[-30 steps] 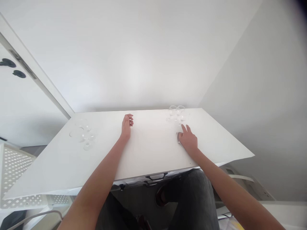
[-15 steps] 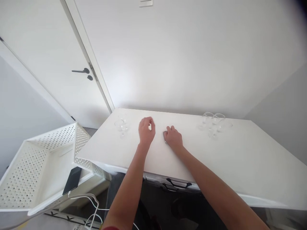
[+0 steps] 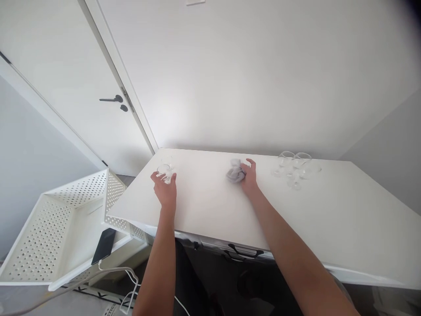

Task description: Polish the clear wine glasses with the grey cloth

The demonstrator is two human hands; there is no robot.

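Observation:
My left hand point(image 3: 165, 192) is at the left end of the white cabinet top, beside a clear stemmed glass point(image 3: 163, 169). Its thumb and fingers are apart, curved toward the near side of the bowl; whether they touch it I cannot tell. A second clear glass point(image 3: 167, 159) stands just behind, faint against the white. In my right hand point(image 3: 249, 177) is a crumpled light grey cloth point(image 3: 236, 173), slightly blurred, near the middle of the top. The index finger of that hand sticks up off the cloth.
Several clear stemmed glasses point(image 3: 297, 164) cluster at the right rear of the white cabinet top point(image 3: 210, 210). A white perforated basket point(image 3: 42, 241) with a phone point(image 3: 103, 245) on its edge and a white cable stands at the left. Black drawer handles point(image 3: 245, 252) show below the front edge.
My left hand has moved left from mid-surface to the glass, its fingers spreading. My right hand has shifted slightly right and lifted the cloth, which now shows bunched.

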